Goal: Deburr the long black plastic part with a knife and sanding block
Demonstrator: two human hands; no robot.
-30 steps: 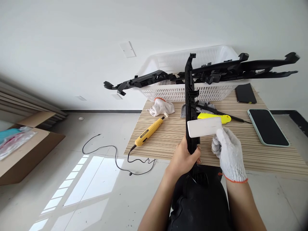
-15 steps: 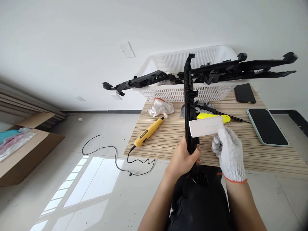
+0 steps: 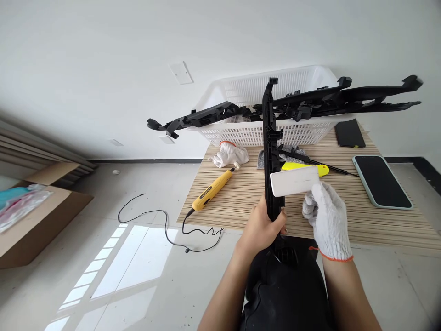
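My bare left hand [image 3: 264,226] is wrapped round the lower part of a long black plastic part [image 3: 269,138], which stands lengthwise in front of me. My right hand [image 3: 327,218], in a white knitted glove with an orange cuff edge, pinches the right end of a flat white block [image 3: 294,181]. The block's left end lies over or against the black part, above my left hand; whether they touch is hard to tell. Behind the block, a yellow-handled tool [image 3: 323,170] lies on the striped table [image 3: 347,193], partly hidden.
A white basket [image 3: 250,134] holds several long black parts [image 3: 210,114] that stick out both sides. On the table are a yellow corded tool [image 3: 212,190], a white glove [image 3: 230,155], a grey cloth [image 3: 261,159], a phone [image 3: 382,181] and a black flat object [image 3: 350,134]. A cardboard box [image 3: 44,225] stands left.
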